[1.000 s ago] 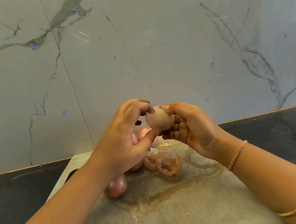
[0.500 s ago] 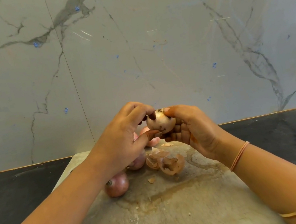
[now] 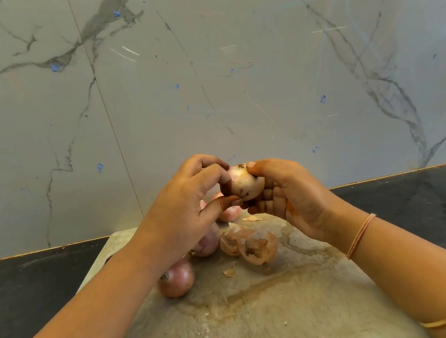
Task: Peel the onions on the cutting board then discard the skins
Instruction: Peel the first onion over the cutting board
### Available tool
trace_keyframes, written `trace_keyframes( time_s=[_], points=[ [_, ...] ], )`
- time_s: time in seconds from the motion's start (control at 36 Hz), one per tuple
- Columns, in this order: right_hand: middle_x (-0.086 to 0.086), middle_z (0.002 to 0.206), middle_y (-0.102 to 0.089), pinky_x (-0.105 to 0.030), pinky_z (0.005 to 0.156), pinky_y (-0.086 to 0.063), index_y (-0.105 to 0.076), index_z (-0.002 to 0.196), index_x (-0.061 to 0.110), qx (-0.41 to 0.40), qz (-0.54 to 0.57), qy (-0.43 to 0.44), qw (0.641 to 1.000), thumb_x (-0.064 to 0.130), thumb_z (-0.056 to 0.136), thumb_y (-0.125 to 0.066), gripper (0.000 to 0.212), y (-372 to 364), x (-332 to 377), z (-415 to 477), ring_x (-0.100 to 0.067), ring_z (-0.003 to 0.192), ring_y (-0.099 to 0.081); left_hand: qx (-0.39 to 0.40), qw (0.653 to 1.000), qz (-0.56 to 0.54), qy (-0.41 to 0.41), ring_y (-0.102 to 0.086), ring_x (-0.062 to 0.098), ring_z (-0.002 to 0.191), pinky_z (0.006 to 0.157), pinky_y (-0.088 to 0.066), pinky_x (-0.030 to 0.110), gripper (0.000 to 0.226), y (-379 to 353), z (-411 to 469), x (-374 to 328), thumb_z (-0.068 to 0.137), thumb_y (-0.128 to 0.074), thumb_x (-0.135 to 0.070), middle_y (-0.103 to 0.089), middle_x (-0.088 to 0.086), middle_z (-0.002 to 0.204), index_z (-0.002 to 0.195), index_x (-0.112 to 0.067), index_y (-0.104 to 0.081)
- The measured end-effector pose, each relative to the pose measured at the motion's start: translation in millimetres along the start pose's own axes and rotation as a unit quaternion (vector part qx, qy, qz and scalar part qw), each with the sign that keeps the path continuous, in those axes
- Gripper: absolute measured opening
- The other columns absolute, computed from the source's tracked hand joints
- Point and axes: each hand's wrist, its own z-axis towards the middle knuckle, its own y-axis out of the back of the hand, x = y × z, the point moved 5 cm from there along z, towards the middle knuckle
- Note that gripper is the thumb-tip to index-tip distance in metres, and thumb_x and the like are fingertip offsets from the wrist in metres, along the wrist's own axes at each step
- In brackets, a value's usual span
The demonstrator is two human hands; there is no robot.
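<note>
Pinching a pale, mostly bare onion point(image 3: 244, 183) at frame centre, my left hand point(image 3: 185, 212) and right hand point(image 3: 290, 196) clamped on it above the board point(image 3: 269, 322); papery brown skins point(image 3: 250, 245) lie below.

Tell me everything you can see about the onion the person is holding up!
The held onion is small, round and pale, pinkish-cream with a few dark smudges and a dark tuft at its top end. Most of its papery skin looks gone. It is up in the air above the cutting board, not resting on it. The right hand cups it from the side and below, thumb on top. The left hand pinches it with fingertips and thumb from the other side.
</note>
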Motion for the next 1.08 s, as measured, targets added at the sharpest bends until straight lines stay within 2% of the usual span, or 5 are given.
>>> trace_keyframes(
  time_s=[0.14,0.5,0.72,0.94,1.08],
  points=[
    [-0.022,0.101,-0.066,-0.026,0.062,-0.056,-0.063,0.108,0.009,-0.013,-0.025,0.017,0.999,0.02,0.099,-0.048,0.021,2.3,0.4,0.6,-0.022,0.071,-0.065,-0.01,0.998,-0.052,0.013,-0.054,-0.003,0.104,0.086,-0.043,0.007,0.029,4.0,1.0,-4.1,0.086,-0.066,-0.014,-0.057,-0.015,0.107,0.106,-0.03,-0.052],
    [-0.018,0.101,-0.066,-0.025,0.059,-0.053,-0.063,0.104,0.014,-0.012,-0.084,0.034,0.996,0.02,0.098,-0.05,0.016,-0.2,1.2,-0.6,-0.023,0.074,-0.065,0.007,1.0,0.012,0.002,-0.046,0.006,0.114,0.092,-0.042,0.022,0.024,3.8,0.9,-4.3,0.09,-0.061,-0.01,-0.047,-0.012,0.119,0.097,-0.034,-0.058],
    [-0.017,0.088,-0.065,-0.024,0.055,-0.053,-0.065,0.097,0.008,-0.044,0.077,-0.011,0.996,0.02,0.099,-0.045,0.023,7.1,1.3,-0.2,-0.021,0.067,-0.063,0.042,0.997,0.06,0.004,-0.024,-0.004,0.121,0.092,-0.024,0.008,0.013,-1.0,-1.1,-4.5,0.091,-0.059,-0.013,-0.035,-0.014,0.136,0.1,-0.023,-0.062],
    [-0.016,0.099,-0.062,-0.025,0.055,-0.053,-0.057,0.117,0.005,-0.025,0.084,-0.031,0.996,0.02,0.095,-0.049,0.028,6.7,-2.1,0.6,-0.02,0.064,-0.065,-0.015,0.998,0.033,0.045,-0.05,-0.001,0.11,0.088,-0.044,0.014,0.026,3.9,-0.2,2.9,0.093,-0.052,-0.008,-0.05,-0.013,0.122,0.11,-0.028,-0.055],
    [-0.016,0.099,-0.065,-0.026,0.062,-0.055,-0.061,0.109,0.009,0.017,0.064,-0.006,0.998,0.015,0.096,-0.052,0.018,0.2,2.1,-0.5,-0.021,0.07,-0.066,-0.003,0.997,-0.029,0.075,-0.052,-0.006,0.11,0.089,-0.042,0.006,0.045,4.3,-1.7,-3.0,0.087,-0.055,-0.043,-0.052,-0.021,0.123,0.129,-0.034,-0.043]
  ],
)
